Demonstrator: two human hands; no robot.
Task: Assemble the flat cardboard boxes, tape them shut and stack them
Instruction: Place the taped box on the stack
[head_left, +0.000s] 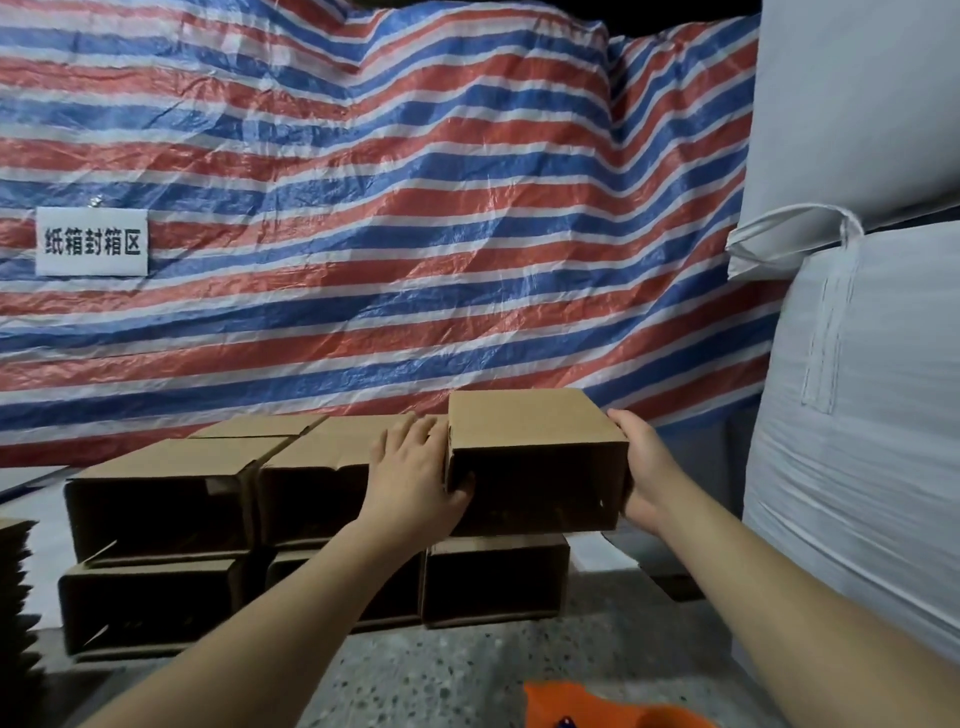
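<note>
A single head-worn view is given, aimed forward and slightly down along both forearms, close to the stacked boxes (332, 525) and facing the striped tarp (363, 208); the speckled floor (467, 670) is seen below.

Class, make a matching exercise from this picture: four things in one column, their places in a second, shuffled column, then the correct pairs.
1. held box
2. white sign
3. orange object
4. white sacks

A. far right, stacked
B. on the striped tarp, left
C. between left hand and right hand
D. bottom edge, on the floor

Pairs: 1-C, 2-B, 3-D, 4-A
</note>
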